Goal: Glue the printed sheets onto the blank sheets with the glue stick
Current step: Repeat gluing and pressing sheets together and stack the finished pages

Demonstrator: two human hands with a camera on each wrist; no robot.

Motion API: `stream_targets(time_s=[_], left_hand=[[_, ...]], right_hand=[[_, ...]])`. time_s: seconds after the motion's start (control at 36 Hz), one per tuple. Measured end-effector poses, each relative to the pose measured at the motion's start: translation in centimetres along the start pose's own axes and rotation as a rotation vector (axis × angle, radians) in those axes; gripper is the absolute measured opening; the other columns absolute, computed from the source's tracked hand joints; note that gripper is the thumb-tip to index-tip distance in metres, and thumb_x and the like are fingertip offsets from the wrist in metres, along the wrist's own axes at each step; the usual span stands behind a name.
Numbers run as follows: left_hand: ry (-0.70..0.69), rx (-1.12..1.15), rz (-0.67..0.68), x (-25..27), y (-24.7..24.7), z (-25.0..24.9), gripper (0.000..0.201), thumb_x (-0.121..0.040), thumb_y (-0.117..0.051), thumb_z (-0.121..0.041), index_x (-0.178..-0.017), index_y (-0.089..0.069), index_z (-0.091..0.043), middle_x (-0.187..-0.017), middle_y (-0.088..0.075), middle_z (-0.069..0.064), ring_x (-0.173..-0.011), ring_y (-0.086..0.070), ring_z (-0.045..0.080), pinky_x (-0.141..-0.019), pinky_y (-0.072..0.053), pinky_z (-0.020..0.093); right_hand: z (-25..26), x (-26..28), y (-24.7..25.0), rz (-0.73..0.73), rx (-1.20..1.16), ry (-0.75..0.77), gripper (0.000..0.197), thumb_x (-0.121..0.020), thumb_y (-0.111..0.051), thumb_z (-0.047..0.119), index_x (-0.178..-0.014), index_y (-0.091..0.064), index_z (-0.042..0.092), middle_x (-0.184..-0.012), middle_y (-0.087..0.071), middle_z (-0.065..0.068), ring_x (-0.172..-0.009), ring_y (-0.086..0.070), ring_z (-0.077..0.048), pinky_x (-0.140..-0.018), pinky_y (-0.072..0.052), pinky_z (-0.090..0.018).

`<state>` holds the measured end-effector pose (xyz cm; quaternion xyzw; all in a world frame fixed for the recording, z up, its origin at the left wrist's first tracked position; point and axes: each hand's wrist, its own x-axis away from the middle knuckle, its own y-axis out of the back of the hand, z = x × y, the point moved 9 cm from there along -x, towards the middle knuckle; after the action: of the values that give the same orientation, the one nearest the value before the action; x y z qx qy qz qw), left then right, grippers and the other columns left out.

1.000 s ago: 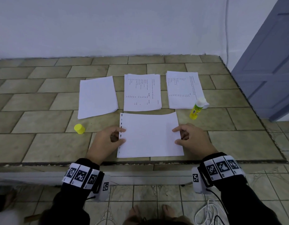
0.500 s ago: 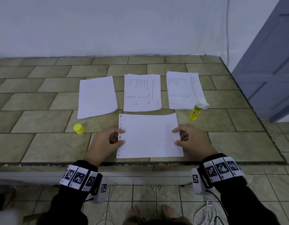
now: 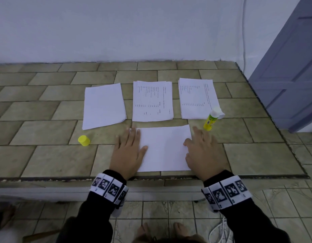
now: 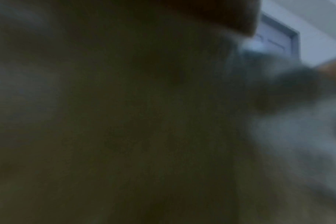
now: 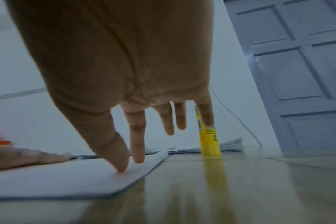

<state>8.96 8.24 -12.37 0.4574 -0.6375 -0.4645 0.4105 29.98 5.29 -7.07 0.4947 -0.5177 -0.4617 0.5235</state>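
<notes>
1. The left hand (image 3: 129, 153) lies flat, fingers straight, on the left end of the near sheet (image 3: 164, 149), gripping nothing.
2. The right hand (image 3: 205, 151) is spread, fingers straight; in the right wrist view its thumb and forefinger tips (image 5: 138, 157) press the sheet's right edge, the other fingers lifted off it.
3. The near sheet lies crosswise between the two hands, blank side up, close to the table's (image 3: 46, 155) front edge. The left wrist view is dark and blurred.
4. The glue stick (image 3: 212, 120) stands upright and uncapped just beyond the right fingertips, not touched, at the near corner of the right printed stack (image 3: 197, 99).
5. Its yellow cap (image 3: 84, 140) lies on the table, well left of the left hand.
6. Beyond the sheet, in a row: a blank stack (image 3: 103, 105) at left, a printed stack (image 3: 152, 100) in the middle, then the right one.
7. A grey door (image 3: 292, 67) stands to the right of the table.
</notes>
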Motion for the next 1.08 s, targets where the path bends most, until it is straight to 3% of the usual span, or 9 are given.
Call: stream_targets(time_s=[0.08,0.14,0.19,0.33,0.47,0.67,0.81,0.89,1.08], left_hand=[[-0.003,-0.041,-0.058,0.1,-0.3,0.1,0.083,-0.089,0.009,-0.059,-0.157,-0.003,-0.014,-0.165,0.002,0.003,-0.152,0.007,0.02,-0.121,0.006,0.047],[-0.022,-0.053,-0.071,0.0,-0.3,0.0,0.081,-0.091,0.006,-0.059,-0.157,-0.007,-0.014,-0.165,-0.002,0.004,-0.152,0.004,0.022,-0.121,0.004,0.05],[-0.037,-0.062,-0.077,0.0,-0.3,0.0,0.081,-0.093,0.007,-0.06,-0.157,-0.011,-0.014,-0.165,-0.004,0.004,-0.152,0.001,0.023,-0.121,0.002,0.052],[-0.04,-0.079,-0.076,-0.1,-0.6,0.2,0.08,-0.099,0.005,-0.056,-0.152,-0.032,-0.01,-0.16,-0.026,0.011,-0.149,-0.023,0.031,-0.116,-0.019,0.059],[-0.048,-0.072,-0.123,-0.1,-0.4,0.1,0.069,-0.099,-0.016,-0.051,-0.152,-0.033,-0.009,-0.16,-0.027,0.012,-0.148,-0.025,0.031,-0.115,-0.019,0.059],[-0.04,-0.065,-0.133,0.0,-0.3,0.2,0.074,-0.096,-0.008,-0.054,-0.155,-0.025,-0.013,-0.163,-0.018,0.008,-0.152,-0.012,0.026,-0.12,-0.009,0.056],[-0.035,-0.064,-0.133,0.0,-0.5,0.4,0.073,-0.096,-0.009,-0.054,-0.155,-0.025,-0.014,-0.163,-0.019,0.007,-0.151,-0.012,0.027,-0.12,-0.011,0.057],[-0.035,-0.075,-0.141,-0.1,-0.3,0.3,0.07,-0.098,-0.017,-0.051,-0.152,-0.033,-0.011,-0.16,-0.029,0.01,-0.149,-0.023,0.03,-0.116,-0.02,0.06],[-0.043,-0.093,-0.149,-0.2,-0.2,0.2,0.068,-0.098,-0.019,-0.051,-0.151,-0.036,-0.01,-0.158,-0.031,0.011,-0.146,-0.028,0.031,-0.114,-0.026,0.061]], right_hand=[[1.7,-0.1,0.1,-0.076,-0.067,0.025,0.033,-0.074,-0.074,0.028,-0.103,-0.069,0.014,-0.143,-0.046,-0.022,-0.133,-0.042,-0.04,-0.1,-0.035,-0.065],[4.4,-0.3,-0.6,-0.071,-0.171,0.133,0.047,-0.093,-0.052,0.035,-0.135,-0.052,0.013,-0.156,-0.028,-0.018,-0.145,-0.023,-0.034,-0.112,-0.02,-0.061],[6.9,-0.6,-1.5,-0.065,-0.216,0.221,0.057,-0.098,-0.025,0.04,-0.146,-0.039,0.012,-0.16,-0.02,-0.012,-0.148,-0.016,-0.029,-0.115,-0.012,-0.057],[10.4,-1.9,-4.4,0.008,-0.206,0.297,0.063,-0.095,-0.024,0.046,-0.138,-0.051,0.009,-0.15,-0.042,-0.007,-0.138,-0.041,-0.021,-0.107,-0.035,-0.06],[7.9,-2.3,-5.1,-0.047,-0.199,0.278,0.074,-0.095,-0.021,0.059,-0.147,-0.038,0.009,-0.155,-0.034,-0.005,-0.144,-0.03,-0.016,-0.113,-0.009,-0.053],[0.4,-2.8,-5.0,-0.064,-0.158,0.028,0.085,-0.086,0.007,0.06,-0.155,-0.011,0.013,-0.163,-0.006,0.001,-0.149,-0.003,-0.01,-0.117,0.011,-0.05],[1.2,-3.0,-4.2,-0.109,-0.134,-0.012,0.083,-0.091,-0.002,0.056,-0.149,-0.03,0.005,-0.158,-0.025,-0.009,-0.147,-0.021,-0.02,-0.114,0.012,-0.054],[4.8,-2.4,-3.7,-0.17,-0.104,0.124,0.071,-0.095,-0.021,0.051,-0.143,-0.043,0.003,-0.15,-0.04,-0.012,-0.141,-0.037,-0.024,-0.113,-0.002,-0.06],[8.4,-1.9,-5.1,-0.064,-0.172,0.264,0.073,-0.095,-0.024,0.058,-0.144,-0.044,0.008,-0.153,-0.037,-0.006,-0.142,-0.033,-0.017,-0.11,-0.012,-0.057]])
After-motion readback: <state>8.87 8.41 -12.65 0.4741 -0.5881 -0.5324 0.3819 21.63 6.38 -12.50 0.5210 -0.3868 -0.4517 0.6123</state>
